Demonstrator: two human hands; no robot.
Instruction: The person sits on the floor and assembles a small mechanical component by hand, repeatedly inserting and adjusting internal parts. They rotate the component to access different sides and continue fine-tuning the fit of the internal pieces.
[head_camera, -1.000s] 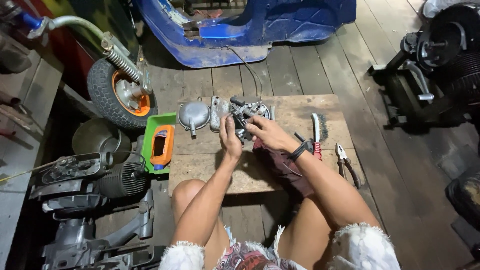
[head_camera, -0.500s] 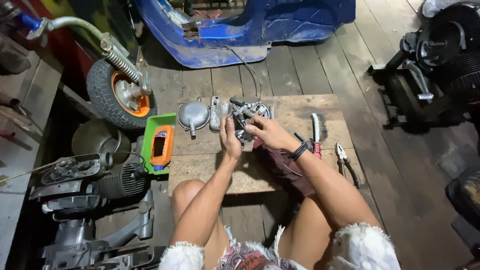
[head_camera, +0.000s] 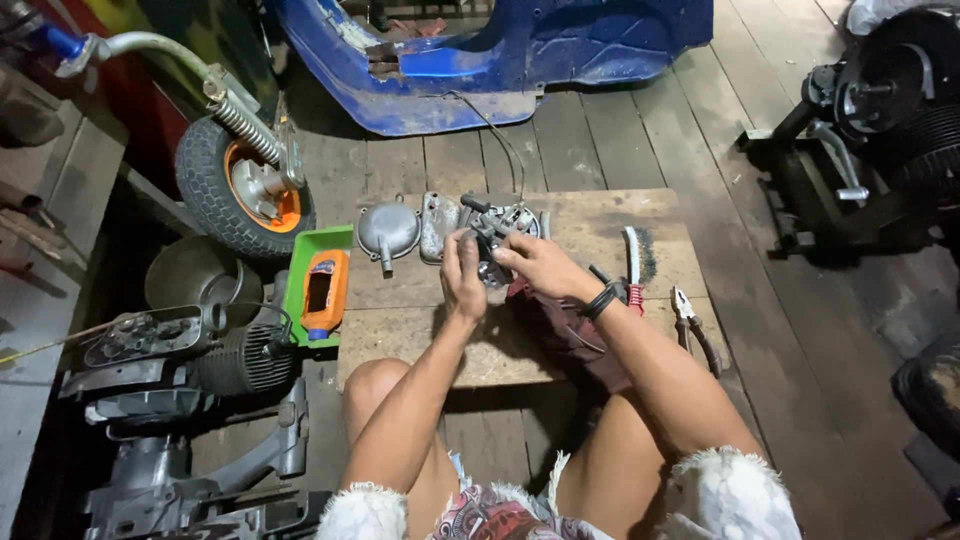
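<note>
Indoors, on a plank floor (head_camera: 620, 140), both hands — left hand (head_camera: 463, 280), right hand (head_camera: 537, 265) — grasp 1 metal part (head_camera: 497, 235) over a wooden board (head_camera: 590, 215).

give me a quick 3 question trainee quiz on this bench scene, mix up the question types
1. True or false: both hands are on the small metal engine part on the wooden board.
2. Multiple choice: what lies in the green tray? A) pliers B) an orange bottle C) a wire brush
3. Short answer: which tool lies on the board's right edge, beyond the right forearm?

Key
1. True: the left hand and right hand both grip it.
2. B: the orange bottle.
3. The pliers.
</note>
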